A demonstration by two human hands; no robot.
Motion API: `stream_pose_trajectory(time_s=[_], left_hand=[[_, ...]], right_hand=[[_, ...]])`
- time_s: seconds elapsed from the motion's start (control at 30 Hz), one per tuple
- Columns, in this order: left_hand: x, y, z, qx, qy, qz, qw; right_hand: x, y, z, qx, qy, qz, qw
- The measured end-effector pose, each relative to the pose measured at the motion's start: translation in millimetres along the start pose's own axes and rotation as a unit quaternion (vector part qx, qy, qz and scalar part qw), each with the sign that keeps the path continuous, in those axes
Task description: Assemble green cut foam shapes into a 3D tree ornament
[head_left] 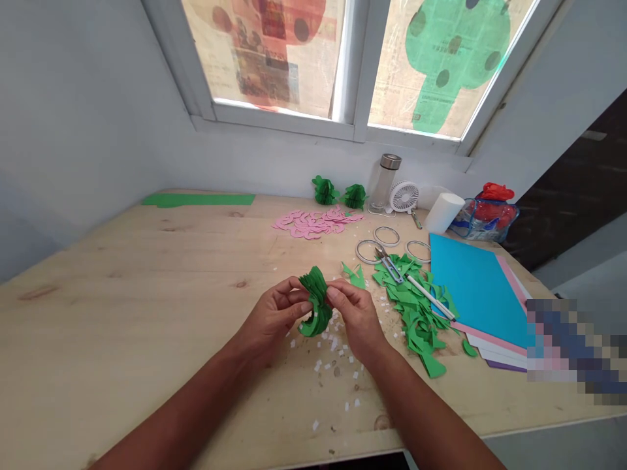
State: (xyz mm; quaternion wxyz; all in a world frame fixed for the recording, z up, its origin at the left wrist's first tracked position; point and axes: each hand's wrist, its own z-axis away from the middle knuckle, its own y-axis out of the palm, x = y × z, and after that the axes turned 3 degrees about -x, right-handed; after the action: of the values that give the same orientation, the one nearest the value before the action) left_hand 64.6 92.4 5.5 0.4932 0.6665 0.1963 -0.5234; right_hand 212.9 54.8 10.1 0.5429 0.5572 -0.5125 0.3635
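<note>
Green paper bundle (319,308) is held just above the counter (147,313), in front of the wearer and between both hands; layers fanned, outline curved, with small white bits on its lower edge. Left hand (277,312) grips the bundle's left side, thumb in front, fingers behind; right hand (357,316) pinches the upper right edge between thumb and fingertips. Holding from opposite sides probably steadies the loose layers while leaving their edges reachable. White bits (334,343) lie scattered beneath, likely tape backing, judging by the tape rolls (386,245) nearby. Snips (392,267) and a pen (431,297) rest on the green scraps (411,310) to the right, presumably for easy reach. Pink cut-outs (313,224) lie farther back, near two green paper forms (324,190) standing by the wall, perhaps set there out of the way. Pose: both forearms come in from the near edge and converge; wrists roughly straight, fingers curled inward, fingertips nearly meeting at the bundle. Right fingers partly hidden behind the thumb; exact contact there unclear.
</note>
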Motion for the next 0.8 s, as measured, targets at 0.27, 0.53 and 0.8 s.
stream_pose_trajectory(time_s=[0.27,0.53,0.8], left_hand=[[-2.2,1.3,1.2,-0.009,-0.029,0.011,0.999],[-3.2,5.1,2.6,0.007,-0.049,0.021,0.999],[-4.8,8.7,2.9,-0.053,-0.041,-0.024,0.997]], right_hand=[[2.8,0.1,1.2,0.026,0.062,-0.086,0.994],[1.9,-3.2,0.1,0.073,0.12,-0.135,0.981],[0.5,-2.2,-1.2,0.032,0.141,-0.153,0.978]])
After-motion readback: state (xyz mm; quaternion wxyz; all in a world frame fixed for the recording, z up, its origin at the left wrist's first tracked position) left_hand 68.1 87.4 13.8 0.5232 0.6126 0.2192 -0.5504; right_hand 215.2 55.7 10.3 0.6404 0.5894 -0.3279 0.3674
